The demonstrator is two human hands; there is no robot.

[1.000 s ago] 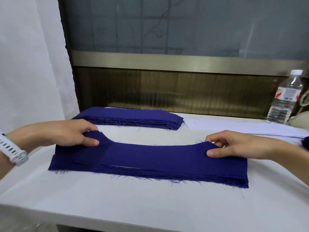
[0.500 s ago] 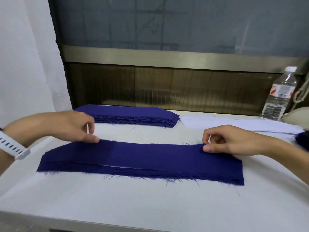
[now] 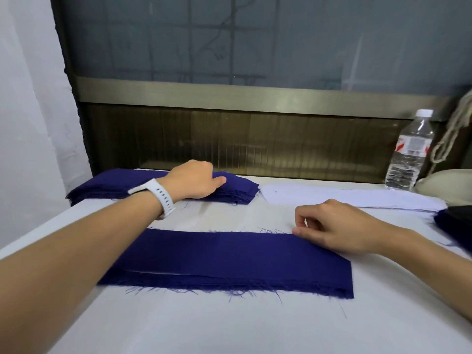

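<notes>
A long folded strip of dark blue fabric point(image 3: 229, 259) with frayed edges lies across the white table point(image 3: 229, 328) in front of me. My right hand point(image 3: 339, 228) rests at the strip's far right edge, fingers loosely curled, thumb tip touching the cloth and nothing pinched. My left hand point(image 3: 194, 181), with a white watch on the wrist, reaches to the back and lies on a stack of blue fabric pieces point(image 3: 240, 191). Its thumb lies along the top piece and its fingers are hidden behind the back of the hand.
A white fabric piece point(image 3: 344, 196) lies at the back right beside the stack. A clear water bottle point(image 3: 408, 152) stands at the far right, with a cream object and cord next to it. More dark cloth point(image 3: 452, 223) sits at the right edge. A window panel runs behind the table.
My left hand let go of the near strip's left end and moved back onto the far stack. My right hand released its pinch on the strip, which now lies flat.
</notes>
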